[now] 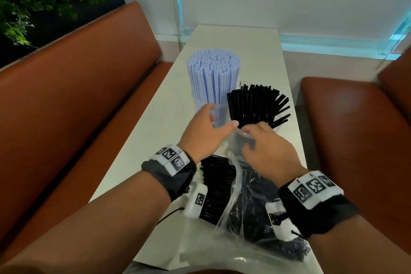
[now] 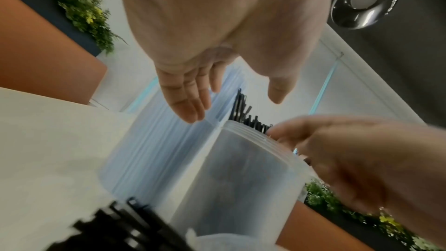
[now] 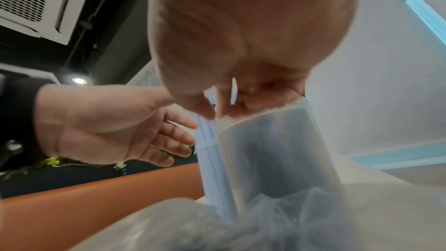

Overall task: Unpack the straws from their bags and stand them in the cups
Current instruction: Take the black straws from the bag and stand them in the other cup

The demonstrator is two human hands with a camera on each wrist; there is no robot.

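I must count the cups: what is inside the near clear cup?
The near cup looks empty through its wall; the right hand covers its rim, hiding the bottom.

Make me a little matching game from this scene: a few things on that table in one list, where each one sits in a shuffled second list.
Things:
1. blue-and-white striped straws
2. fanned black straws
3. loose black straws
4. clear plastic bag

Places or states:
A. lying flat on the table, under the left wrist
B. crumpled at the near edge, below the right hand
C. standing in the far left cup
D. spreading out of the cup on the right

Pairs: 1-C, 2-D, 3-A, 4-B
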